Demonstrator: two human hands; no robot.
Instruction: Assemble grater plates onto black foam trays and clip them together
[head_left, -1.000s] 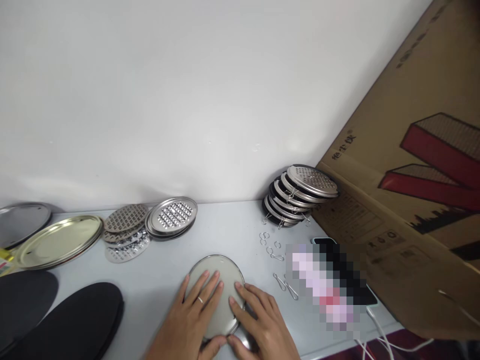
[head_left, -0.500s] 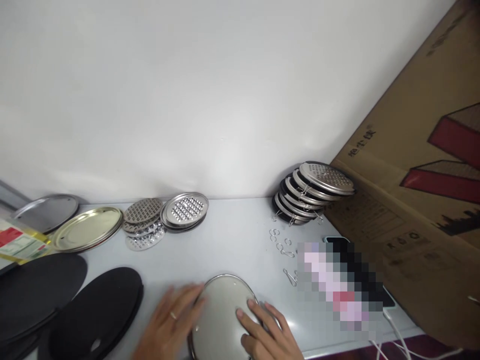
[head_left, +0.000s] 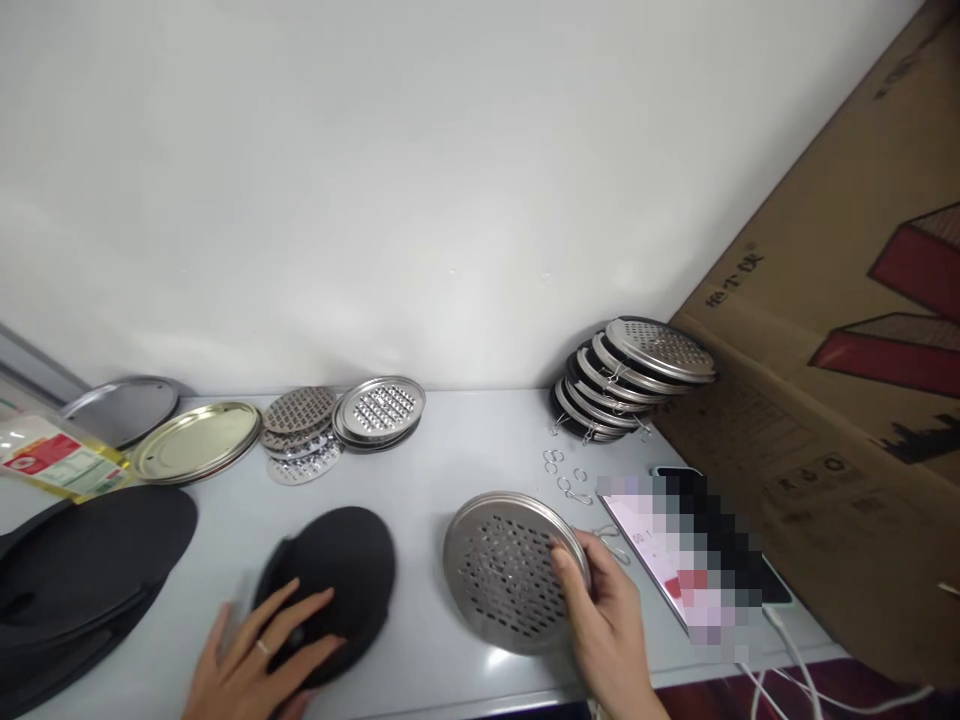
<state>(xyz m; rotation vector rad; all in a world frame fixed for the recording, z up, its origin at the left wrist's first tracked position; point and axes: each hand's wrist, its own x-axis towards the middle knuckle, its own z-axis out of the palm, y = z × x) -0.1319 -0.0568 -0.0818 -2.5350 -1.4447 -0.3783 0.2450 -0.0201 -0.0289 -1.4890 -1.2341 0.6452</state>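
Note:
My right hand [head_left: 600, 610] grips a round metal grater plate [head_left: 506, 580] by its right edge, thumb on top and the fingers at the rim and below. The plate is perforated with slanted slots and tilted slightly above the table. My left hand [head_left: 262, 650], with a ring on one finger, has its fingers over a round black disc [head_left: 352, 560]. It holds the disc at the lower left; the thumb is mostly hidden. Thin wire clips [head_left: 615, 545] lie just beyond my right hand, partly covered by it.
Stacked grater assemblies with wire clips [head_left: 637, 370] lean by the cardboard box [head_left: 780, 400]. Metal rings [head_left: 555, 460] and a partly blurred phone [head_left: 637, 540] lie on the right. Grater discs [head_left: 379, 410], gold lids [head_left: 199, 440] and black discs [head_left: 97, 560] are on the left.
The smooth-faced round piece between my hands is no longer seen; a grater plate is now in my right hand. My left hand has moved left, and the black disc has shifted right.

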